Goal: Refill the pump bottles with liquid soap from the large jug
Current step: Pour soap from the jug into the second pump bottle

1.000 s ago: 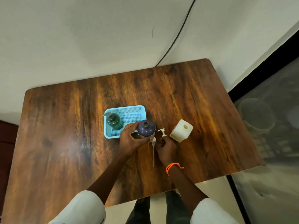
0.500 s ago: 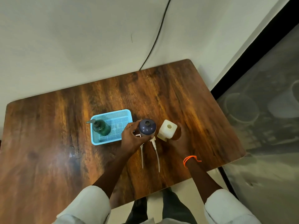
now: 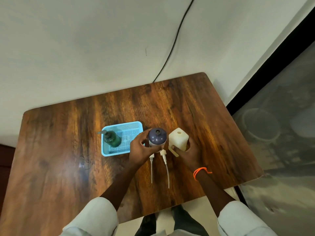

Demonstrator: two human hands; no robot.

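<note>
Two hands at frame centre: your left hand (image 3: 139,150) curls its fingers round the purple bottle (image 3: 157,137); your right hand (image 3: 187,152) grips the white jug (image 3: 178,138).

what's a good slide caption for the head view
Left hand steadies the open purple bottle while right hand grips the white jug.

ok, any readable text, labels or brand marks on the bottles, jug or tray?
None readable.
Purple bottle: seen from above, any label hidden by the left hand.
Green pump bottle: no print visible.
White jug, held by the right hand: plain.
Blue tray: plain mesh.
</note>
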